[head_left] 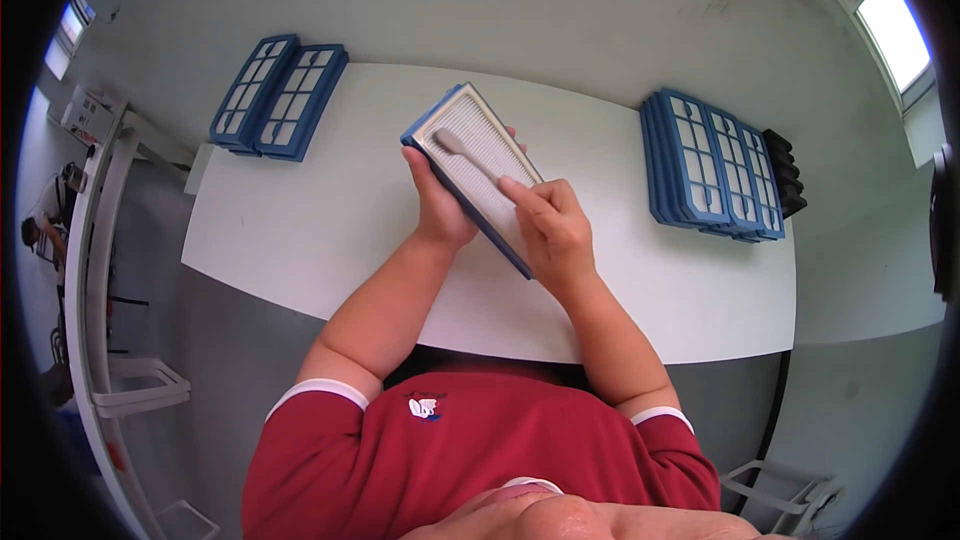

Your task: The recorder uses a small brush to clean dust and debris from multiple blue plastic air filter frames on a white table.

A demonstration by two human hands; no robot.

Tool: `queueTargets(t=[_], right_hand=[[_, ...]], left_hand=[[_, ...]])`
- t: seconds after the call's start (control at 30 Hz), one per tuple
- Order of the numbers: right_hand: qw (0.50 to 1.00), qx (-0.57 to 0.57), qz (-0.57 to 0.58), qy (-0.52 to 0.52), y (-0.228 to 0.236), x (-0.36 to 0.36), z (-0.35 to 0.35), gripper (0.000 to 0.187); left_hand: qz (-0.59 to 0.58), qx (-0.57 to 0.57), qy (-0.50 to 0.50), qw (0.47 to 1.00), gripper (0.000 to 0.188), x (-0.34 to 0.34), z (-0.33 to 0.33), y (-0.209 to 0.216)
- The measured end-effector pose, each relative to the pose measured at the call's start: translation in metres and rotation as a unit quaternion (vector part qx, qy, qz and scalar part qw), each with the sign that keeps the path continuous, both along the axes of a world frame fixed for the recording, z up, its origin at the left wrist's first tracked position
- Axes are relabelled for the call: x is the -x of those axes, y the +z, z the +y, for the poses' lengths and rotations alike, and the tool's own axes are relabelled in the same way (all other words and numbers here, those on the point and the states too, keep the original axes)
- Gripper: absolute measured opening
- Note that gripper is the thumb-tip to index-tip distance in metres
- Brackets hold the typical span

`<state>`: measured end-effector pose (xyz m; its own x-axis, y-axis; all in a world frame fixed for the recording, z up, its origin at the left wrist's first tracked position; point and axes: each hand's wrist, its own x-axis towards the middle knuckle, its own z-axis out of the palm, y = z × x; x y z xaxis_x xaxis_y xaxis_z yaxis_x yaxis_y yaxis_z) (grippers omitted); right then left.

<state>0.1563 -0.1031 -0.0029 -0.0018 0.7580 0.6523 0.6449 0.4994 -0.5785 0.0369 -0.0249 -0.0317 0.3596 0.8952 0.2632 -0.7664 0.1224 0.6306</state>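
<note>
Above the middle of the white table, a pleated air filter (482,128) with a blue frame is tilted, its white pleats facing up. My left hand (440,205) grips it from the left and below, thumb along the blue edge; some fingertips show past the far edge. My right hand (555,230) is closed round the handle of a slim grey brush-like tool (468,151), index finger stretched along it. The tool's rounded head lies over the pleats near the filter's upper left end. Whether it has bristles, I cannot tell.
Blue-framed filters (290,105) lie side by side at the table's far left. Several more stand in stacks (690,160) at the right, with black parts (785,173) beside them. A wall borders the table's back; a white rack (90,270) stands left.
</note>
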Motion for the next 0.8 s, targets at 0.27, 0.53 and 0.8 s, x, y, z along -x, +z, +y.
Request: queueTargets(t=[0.27, 0.53, 0.8], right_hand=[[0.999, 0.001, -0.031, -0.026, -0.005, -0.002, 0.006, 0.041], [0.993, -0.041, -0.023, -0.107, -0.006, -0.026, 0.016, 0.045], [0.994, -0.050, 0.003, -0.093, -0.010, -0.013, 0.006, 0.041]], left_hand=[[0.006, -0.011, -0.022, 1.000, 0.098, -0.003, -0.006, 0.006], [0.030, 0.008, 0.016, 0.999, 0.096, -0.005, -0.010, 0.006], [0.007, -0.006, -0.027, 1.000, 0.094, -0.002, -0.009, 0.006]])
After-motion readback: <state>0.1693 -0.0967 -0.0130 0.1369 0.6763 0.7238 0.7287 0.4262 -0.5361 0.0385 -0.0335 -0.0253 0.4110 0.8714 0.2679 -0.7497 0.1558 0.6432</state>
